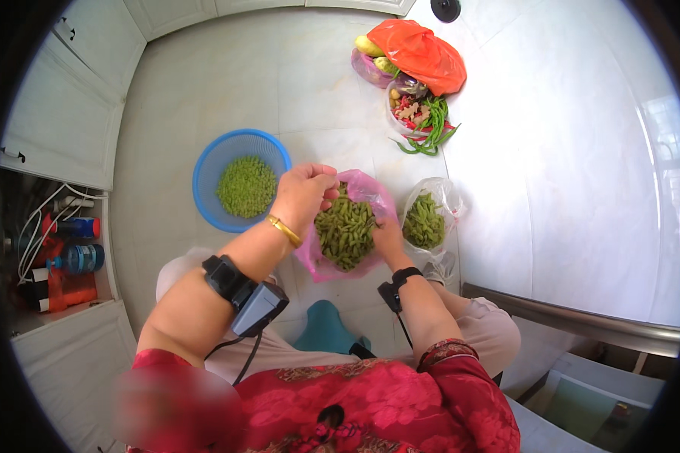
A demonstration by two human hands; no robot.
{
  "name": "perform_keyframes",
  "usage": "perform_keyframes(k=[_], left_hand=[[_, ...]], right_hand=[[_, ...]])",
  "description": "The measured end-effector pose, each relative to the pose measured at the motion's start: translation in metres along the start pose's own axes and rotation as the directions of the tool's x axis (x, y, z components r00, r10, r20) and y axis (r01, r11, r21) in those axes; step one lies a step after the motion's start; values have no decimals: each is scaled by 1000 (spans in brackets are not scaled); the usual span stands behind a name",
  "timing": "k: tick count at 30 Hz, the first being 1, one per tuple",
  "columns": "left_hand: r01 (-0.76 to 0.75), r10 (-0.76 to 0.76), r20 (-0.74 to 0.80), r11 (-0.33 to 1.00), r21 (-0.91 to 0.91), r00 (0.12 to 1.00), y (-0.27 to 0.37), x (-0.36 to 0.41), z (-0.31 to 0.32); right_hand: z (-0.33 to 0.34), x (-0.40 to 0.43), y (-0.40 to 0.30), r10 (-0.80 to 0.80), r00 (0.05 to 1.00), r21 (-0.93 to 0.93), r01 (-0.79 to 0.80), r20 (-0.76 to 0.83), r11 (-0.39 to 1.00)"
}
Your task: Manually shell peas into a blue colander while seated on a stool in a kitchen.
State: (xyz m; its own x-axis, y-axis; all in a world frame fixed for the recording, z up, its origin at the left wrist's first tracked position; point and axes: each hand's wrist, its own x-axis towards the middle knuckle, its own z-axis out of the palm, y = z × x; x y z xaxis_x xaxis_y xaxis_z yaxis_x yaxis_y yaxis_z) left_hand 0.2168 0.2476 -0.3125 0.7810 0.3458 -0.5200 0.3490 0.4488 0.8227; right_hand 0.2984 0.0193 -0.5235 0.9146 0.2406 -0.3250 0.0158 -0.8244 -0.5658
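Observation:
A pink plastic bag [382,195] stands on the floor before me, its mouth spread around a heap of green soybean pods [345,232]. Over the bag's far left edge is my left hand [306,189], fingers curled in; whether anything small sits between them is hidden. My right hand [389,240] reaches to the right side of the heap, at the bag's rim, with its fingertips partly hidden. Left of the pink bag, a blue plastic strainer basket [204,161] holds shelled green beans [246,187]. To the right, a clear plastic bag [450,195] contains more green pods [425,223].
Farther off lie a red plastic bag [425,54] and bags with green chilies [439,116], ginger [412,113] and an eggplant [411,86]. White cabinets [62,107] line the left, one compartment showing bottles [82,259]. A metal rail [572,320] runs at right.

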Motion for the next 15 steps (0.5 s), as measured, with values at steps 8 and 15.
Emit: perform_keyframes(k=[8,15], left_hand=[[15,-16,-20,999,-40,1000,-4,-11,3],[8,-6,40,998,-60,999,2,-17,16]], right_hand=[[14,12,-20,67,990,-106,-54,128,993],[-4,3,-25,-17,999,-56,14,-42,998]])
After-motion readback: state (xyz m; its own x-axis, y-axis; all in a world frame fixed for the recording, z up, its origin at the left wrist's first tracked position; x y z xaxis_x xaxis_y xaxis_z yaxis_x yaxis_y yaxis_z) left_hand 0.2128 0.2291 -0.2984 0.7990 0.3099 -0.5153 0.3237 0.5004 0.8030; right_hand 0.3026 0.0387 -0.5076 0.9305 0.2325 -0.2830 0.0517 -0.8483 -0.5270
